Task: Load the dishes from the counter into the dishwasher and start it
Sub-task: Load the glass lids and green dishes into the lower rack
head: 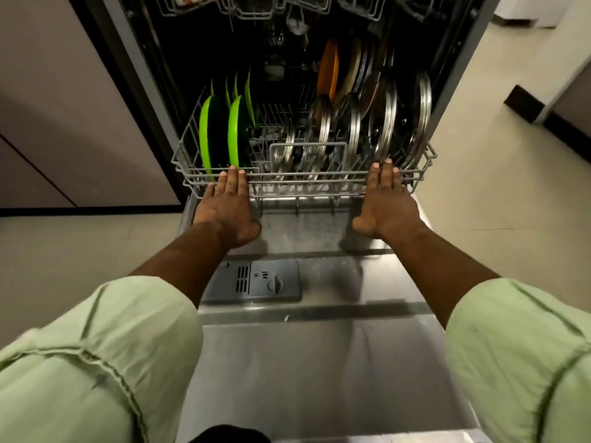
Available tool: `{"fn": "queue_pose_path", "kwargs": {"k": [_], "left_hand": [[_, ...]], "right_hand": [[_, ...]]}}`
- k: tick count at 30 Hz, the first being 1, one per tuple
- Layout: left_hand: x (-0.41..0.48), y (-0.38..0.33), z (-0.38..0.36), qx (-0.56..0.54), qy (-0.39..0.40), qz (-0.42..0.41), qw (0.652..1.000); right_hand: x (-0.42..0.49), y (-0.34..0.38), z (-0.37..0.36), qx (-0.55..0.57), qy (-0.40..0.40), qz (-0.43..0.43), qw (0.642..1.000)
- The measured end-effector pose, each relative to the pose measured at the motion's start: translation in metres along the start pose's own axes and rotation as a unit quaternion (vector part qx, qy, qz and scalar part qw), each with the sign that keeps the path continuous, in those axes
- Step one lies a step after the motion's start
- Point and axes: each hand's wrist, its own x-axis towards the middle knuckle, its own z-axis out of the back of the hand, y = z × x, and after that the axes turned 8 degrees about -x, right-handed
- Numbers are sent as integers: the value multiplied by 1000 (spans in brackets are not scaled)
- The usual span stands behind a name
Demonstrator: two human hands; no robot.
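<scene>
We are pressing our left hand (228, 203) and right hand (388, 199), both flat-fingered and gripping nothing, against opposite ends of the grey wire lower rack (335, 183), probably to slide it in squarely, with bright green plates (238, 132) and steel-rimmed round lids (383, 123) standing slotted inside.

I can read no text, brand, number or sign anywhere here. The grey detergent dispenser (252, 280) on the open dishwasher door (319, 362) carries a few small moulded marks, too small for me to make out.
</scene>
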Motion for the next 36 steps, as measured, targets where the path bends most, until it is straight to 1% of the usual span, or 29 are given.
{"fn": "queue_pose_path", "kwargs": {"k": [7,10,18,22,25,29,33,36], "left_hand": [[33,10,15,-6,40,-27,999],[47,12,18,-6,39,-27,999],[85,7,25,-20,67,-3,998],[102,9,29,-11,64,-1,998],[117,10,37,-9,68,0,998],[139,10,36,-9,45,7,999],[143,12,29,-9,38,2,999],[140,13,32,-10,42,-3,999]], "right_hand": [[31,3,10,5,0,-6,1000],[47,4,8,9,-15,-8,1000],[88,-2,12,30,4,10,1000],[108,-5,13,34,-18,18,999],[124,-6,18,33,-16,20,999],[147,-6,22,34,-24,22,999],[152,-7,16,33,-36,26,998],[151,-8,17,37,-27,22,999]]}}
